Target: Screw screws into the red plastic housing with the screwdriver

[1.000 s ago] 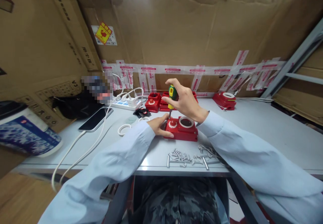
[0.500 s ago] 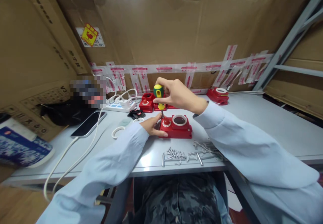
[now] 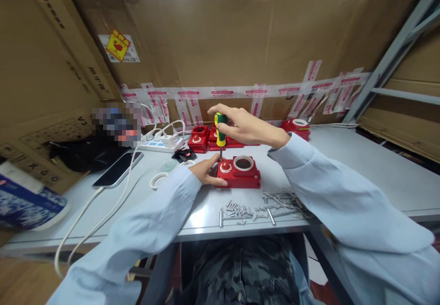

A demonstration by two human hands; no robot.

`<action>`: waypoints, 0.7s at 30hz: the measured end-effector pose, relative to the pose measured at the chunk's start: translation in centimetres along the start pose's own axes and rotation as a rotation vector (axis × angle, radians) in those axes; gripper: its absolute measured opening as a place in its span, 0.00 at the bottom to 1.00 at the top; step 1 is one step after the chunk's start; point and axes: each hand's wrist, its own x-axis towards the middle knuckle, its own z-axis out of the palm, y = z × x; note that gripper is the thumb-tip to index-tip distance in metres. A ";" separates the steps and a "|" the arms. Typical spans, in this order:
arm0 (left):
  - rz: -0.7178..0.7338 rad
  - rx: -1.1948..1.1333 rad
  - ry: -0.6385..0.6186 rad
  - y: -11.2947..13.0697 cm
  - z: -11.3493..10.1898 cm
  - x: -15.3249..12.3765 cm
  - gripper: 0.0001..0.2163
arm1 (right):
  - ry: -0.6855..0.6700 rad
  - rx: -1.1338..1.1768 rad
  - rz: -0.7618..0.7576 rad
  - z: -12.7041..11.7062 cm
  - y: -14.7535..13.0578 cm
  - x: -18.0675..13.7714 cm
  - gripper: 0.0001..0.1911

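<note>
My right hand (image 3: pixel 245 126) is closed round the top of a green and yellow screwdriver (image 3: pixel 220 128), which stands upright with its tip on the left end of a red box (image 3: pixel 239 173). The box has a red round button on the left and a white-rimmed hole on the right. My left hand (image 3: pixel 206 171) grips the left end of this box and holds it against the white table (image 3: pixel 360 167).
Several loose metal screws (image 3: pixel 254 209) lie near the table's front edge. More red boxes (image 3: pixel 199 139) sit behind, another (image 3: pixel 297 127) at the back right. A white ring (image 3: pixel 157 180), a phone (image 3: pixel 118 170) on a cable and a power strip (image 3: pixel 161 144) lie left. Cardboard walls surround the table.
The view has shifted to the left and slightly up. My right hand has turned on the screwdriver handle, which stays upright on the box. My left hand keeps its hold.
</note>
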 end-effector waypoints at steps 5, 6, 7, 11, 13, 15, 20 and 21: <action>0.004 0.014 -0.009 0.0 -0.1 0.0 0.31 | 0.155 -0.347 0.215 1.2 -0.8 0.9 0.22; 0.007 0.011 0.001 -0.1 0.0 0.0 0.31 | 0.177 -0.402 0.248 1.6 -0.8 1.0 0.25; 0.015 0.003 0.014 -0.1 0.0 0.0 0.31 | 0.186 -0.433 0.259 1.9 -0.8 1.1 0.26; 0.048 -0.033 0.047 -0.3 0.3 0.0 0.32 | 0.116 -0.316 0.131 2.4 -0.5 1.0 0.19; 0.031 -0.028 0.053 -0.3 0.3 0.0 0.31 | 0.108 -0.290 0.103 2.3 -0.5 0.9 0.17; 0.016 -0.023 0.053 -0.3 0.3 0.1 0.31 | 0.148 -0.364 0.161 2.2 -0.5 0.7 0.21; 0.032 -0.027 0.084 -0.5 0.5 0.1 0.32 | 0.081 -0.292 0.152 1.3 -0.6 0.5 0.19; 0.030 -0.026 0.085 -0.5 0.5 0.1 0.32 | 0.038 -0.233 0.102 1.1 -0.6 0.4 0.18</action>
